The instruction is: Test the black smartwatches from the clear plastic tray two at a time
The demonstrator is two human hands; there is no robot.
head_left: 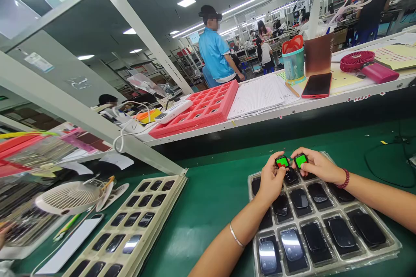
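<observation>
My left hand (273, 175) is closed on a smartwatch (281, 162) whose lit screen is green with red patches, the thumb resting on its lower edge. Close beside it, my right hand (314, 165) grips a second smartwatch (300, 161) with a green screen, its thumb across the glass. Both hands are over the far part of a clear plastic tray (292, 223), whose pockets hold several dark, glossy watch bodies (314, 236). The fingers behind both watches are partly hidden.
Left on the green bench (201, 207) stands a stack of cream trays (162, 220) with dark screens. A white fan (69, 197) is farther left. The shelf above carries a red foam tray (208, 106), papers (260, 97), a phone (316, 85) and a pink fan (370, 67). A person in blue (216, 54) stands beyond.
</observation>
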